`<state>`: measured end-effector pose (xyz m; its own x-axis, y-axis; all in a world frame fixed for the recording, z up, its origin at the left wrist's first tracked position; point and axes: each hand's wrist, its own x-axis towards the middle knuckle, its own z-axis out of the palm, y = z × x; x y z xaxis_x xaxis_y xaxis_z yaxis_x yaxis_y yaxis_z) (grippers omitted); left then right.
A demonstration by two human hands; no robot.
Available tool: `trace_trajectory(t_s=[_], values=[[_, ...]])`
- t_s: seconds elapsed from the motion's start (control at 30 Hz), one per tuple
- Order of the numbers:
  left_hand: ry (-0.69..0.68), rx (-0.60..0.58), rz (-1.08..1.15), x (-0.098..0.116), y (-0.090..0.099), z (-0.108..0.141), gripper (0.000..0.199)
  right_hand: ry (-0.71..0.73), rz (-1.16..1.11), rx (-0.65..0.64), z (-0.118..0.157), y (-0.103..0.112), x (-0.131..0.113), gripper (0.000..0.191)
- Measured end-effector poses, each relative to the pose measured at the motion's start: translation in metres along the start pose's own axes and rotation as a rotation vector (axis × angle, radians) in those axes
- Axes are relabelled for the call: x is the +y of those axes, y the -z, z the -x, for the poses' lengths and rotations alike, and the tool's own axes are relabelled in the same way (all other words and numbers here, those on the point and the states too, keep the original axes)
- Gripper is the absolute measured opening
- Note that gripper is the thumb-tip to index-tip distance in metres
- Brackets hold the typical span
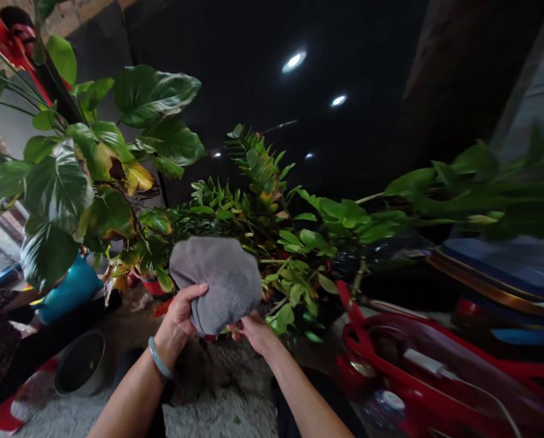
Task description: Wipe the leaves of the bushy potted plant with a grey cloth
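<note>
Glossy black panel (262, 79): behind the soft grey fabric cloth (226, 277), catching bright white reflections.
Broad-leaved green plant (57, 188): up and left of the cloth, some leaves yellowed, cut off at the left edge.
Red plastic frame (376, 362): right of the cloth, blurred and running out of view; its full shape is hard to make out.
Cloth's lie: raised in front of green foliage, broad face toward the wearer, roughly rounded, with no clear long axis; its far side is hidden.
Left hand (183, 310): holding the cloth's lower left edge, thumb on the near face, fingers behind it; forearm slants up and inward.
Right hand (253, 331): at the cloth's lower right edge, fingers partly covered; whether it grips cannot be told.
Pale blue-green bangle (159, 359): below the cloth, around the left wrist.
</note>
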<state>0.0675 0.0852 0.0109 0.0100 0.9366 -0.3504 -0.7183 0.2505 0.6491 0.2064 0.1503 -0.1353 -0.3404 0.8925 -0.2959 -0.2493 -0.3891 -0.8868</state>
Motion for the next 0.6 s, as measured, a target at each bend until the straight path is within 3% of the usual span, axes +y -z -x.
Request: trace_trajectory(t_s=[0.07,0.13,0.27,0.33,0.4,0.53,0.6], values=[[-0.149,0.006,0.009,0.009,-0.015,-0.009,0.033,-0.012,-0.033,-0.014,0.002,-0.003,-0.006,0.014],[-0.161,0.068,-0.004,0.002,-0.015,-0.018,0.029,-0.034,-0.043,-0.004,0.003,-0.005,-0.008,0.016],[0.094,0.242,-0.064,-0.033,0.031,-0.015,0.025,-0.046,-0.010,0.061,0.002,-0.001,-0.004,0.012],[0.154,0.223,-0.036,-0.039,0.054,-0.004,0.029,-0.035,0.000,0.054,0.003,0.002,-0.001,0.011],[0.125,0.141,0.013,-0.029,0.063,0.005,0.033,-0.020,-0.001,0.037,0.004,0.003,-0.002,0.012],[-0.100,0.040,0.070,0.010,0.037,-0.004,0.033,-0.040,-0.010,0.023,0.007,-0.001,-0.011,0.015],[-0.182,0.048,0.069,0.016,0.024,-0.016,0.033,-0.064,-0.011,0.017,0.008,-0.004,-0.014,0.021]])
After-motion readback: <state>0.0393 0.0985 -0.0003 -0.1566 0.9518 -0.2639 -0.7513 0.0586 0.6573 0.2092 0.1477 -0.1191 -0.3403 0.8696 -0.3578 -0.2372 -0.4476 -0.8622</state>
